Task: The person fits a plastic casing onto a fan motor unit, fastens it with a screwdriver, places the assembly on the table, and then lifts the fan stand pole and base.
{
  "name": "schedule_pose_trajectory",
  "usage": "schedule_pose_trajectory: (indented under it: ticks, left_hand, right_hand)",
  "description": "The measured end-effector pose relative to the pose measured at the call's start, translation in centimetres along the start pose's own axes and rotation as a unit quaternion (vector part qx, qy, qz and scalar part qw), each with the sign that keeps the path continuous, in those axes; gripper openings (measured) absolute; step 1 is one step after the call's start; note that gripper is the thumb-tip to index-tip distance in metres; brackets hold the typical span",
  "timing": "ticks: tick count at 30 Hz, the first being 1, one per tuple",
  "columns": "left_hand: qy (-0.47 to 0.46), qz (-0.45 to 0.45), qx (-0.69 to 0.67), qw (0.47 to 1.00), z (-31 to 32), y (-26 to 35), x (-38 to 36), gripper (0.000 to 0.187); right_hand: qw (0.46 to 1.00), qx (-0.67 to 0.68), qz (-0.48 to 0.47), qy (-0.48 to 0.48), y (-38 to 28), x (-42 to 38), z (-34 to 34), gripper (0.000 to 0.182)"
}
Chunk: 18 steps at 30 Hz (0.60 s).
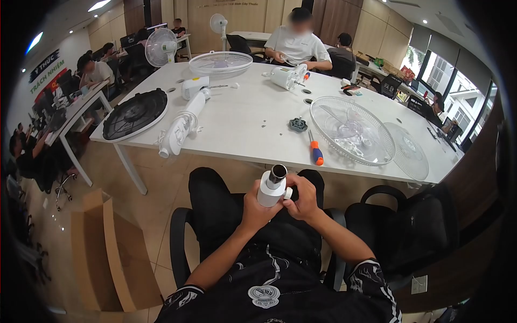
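Note:
Over my lap I hold a white fan stand tube (267,195) with a dark metal pipe end (277,172) pointing up and away. My left hand (254,209) is closed around the tube's left side and underside. The fingers of my right hand (303,199) pinch a small white knob (288,193) on the tube's right side. On the table edge ahead lies a screwdriver (316,153) with an orange and blue handle. Beside it are a dark round knob (298,125) and a clear-bladed fan grille (353,129).
The white table (242,129) also bears a fan motor body with its neck (186,118), a black-and-white round base (135,114) and another grille (221,63). Across it a person (299,43) handles a fan part. An open cardboard box (116,253) stands on the floor at left.

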<state>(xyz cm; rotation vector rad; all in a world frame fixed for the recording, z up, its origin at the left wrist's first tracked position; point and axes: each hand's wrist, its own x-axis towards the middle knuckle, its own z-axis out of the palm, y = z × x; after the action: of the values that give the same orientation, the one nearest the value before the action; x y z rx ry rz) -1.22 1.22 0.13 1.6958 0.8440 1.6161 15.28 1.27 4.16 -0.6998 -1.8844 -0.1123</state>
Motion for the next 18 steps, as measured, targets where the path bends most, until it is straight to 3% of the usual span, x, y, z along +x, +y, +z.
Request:
schedule_pose_trajectory:
  ticks: [1,4,8,12,15,18]
  left_hand:
    - [-0.011,0.003,-0.004,1.0,-0.1,0.1,0.0,0.047]
    - [-0.044,-0.008,-0.009,0.999,-0.2,-1.3,-0.4,0.047]
    - [-0.108,-0.048,0.02,0.993,-0.9,-2.9,-1.5,0.045]
    - [-0.103,-0.014,0.051,0.993,-1.5,-0.3,-0.6,0.042]
    - [-0.127,0.008,0.124,0.984,-2.9,1.7,-0.5,0.042]
    - [-0.099,0.089,0.131,0.982,-4.5,7.0,0.6,0.037]
  right_hand:
    - [1.0,-0.001,-0.001,0.002,0.0,-0.6,0.1,0.054]
    - [0.99,0.063,0.117,-0.046,0.0,-3.0,0.3,0.079]
    - [0.974,0.104,0.194,-0.057,-1.7,-4.0,-0.1,0.083]
    - [0.936,0.236,0.258,-0.048,-1.5,-6.5,0.1,0.076]
    - [0.907,0.276,0.309,-0.077,-2.0,-7.3,-0.2,0.07]
    - [0.904,0.282,0.308,-0.092,-2.9,-7.1,-0.3,0.058]
